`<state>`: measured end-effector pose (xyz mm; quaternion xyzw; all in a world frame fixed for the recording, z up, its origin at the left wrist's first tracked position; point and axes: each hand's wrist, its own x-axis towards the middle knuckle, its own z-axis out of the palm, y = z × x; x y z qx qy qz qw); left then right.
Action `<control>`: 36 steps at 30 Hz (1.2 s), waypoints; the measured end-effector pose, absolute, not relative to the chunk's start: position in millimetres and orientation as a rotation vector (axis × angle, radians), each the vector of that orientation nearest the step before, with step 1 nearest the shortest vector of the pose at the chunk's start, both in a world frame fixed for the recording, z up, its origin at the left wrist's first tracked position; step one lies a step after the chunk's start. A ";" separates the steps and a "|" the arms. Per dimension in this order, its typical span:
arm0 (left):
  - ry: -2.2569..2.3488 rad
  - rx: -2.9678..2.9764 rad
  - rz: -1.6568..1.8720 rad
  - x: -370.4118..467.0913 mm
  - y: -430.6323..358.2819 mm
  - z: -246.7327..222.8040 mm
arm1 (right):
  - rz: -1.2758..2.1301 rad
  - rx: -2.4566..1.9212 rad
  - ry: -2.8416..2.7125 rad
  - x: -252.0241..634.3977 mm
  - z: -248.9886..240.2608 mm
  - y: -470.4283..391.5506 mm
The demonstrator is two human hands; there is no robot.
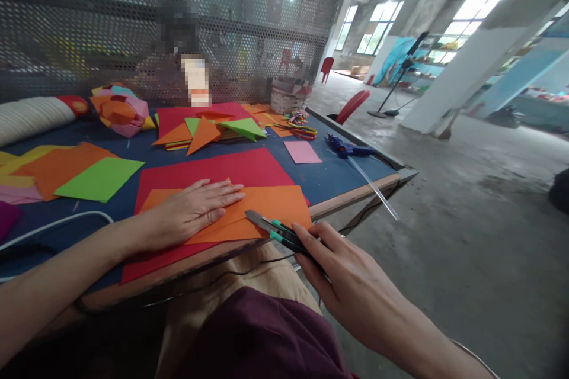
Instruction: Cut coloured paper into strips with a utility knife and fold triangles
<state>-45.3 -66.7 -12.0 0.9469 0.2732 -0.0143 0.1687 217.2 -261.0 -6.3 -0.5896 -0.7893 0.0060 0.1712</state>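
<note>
My left hand (202, 210) lies flat on an orange sheet (284, 201), its fingers stretched out to the right. Under that sheet is a larger red sheet (258, 164), which hangs a little over the table's front edge. My right hand (331, 263) is closed around a black and green utility knife (284, 234). The knife's blade points left, its tip at the orange sheet just right of my left fingers. A slanting line or edge runs across the orange sheet below my left hand.
Green (102, 179) and other coloured sheets lie at left. Beyond are a folded paper ball (120, 109), a stack with cut triangles (204, 133), scissors (304, 130) and a pink square (303, 152). A blue glue gun (349, 147) sits at right, its glue stick jutting past the edge.
</note>
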 end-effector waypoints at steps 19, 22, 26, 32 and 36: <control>0.755 2.699 -0.017 -47.4 -63.8 -16.5 | 0.021 -1.670 -2.231 221.7 -4.9 -271.4; 0.748 2.703 -0.003 -47.5 -62.8 -17.8 | 0.027 -1.687 -2.235 223.2 -5.4 -272.3; 0.733 2.707 0.014 -47.6 -64.7 -16.2 | 0.025 -1.691 -2.226 223.3 -5.7 -272.1; 0.747 2.703 0.036 -45.3 -74.1 -6.1 | 0.061 -1.686 -2.216 222.7 -6.7 -271.3; 0.753 2.703 0.030 -44.5 -73.7 -6.2 | 0.076 -1.686 -2.214 224.5 -8.5 -271.8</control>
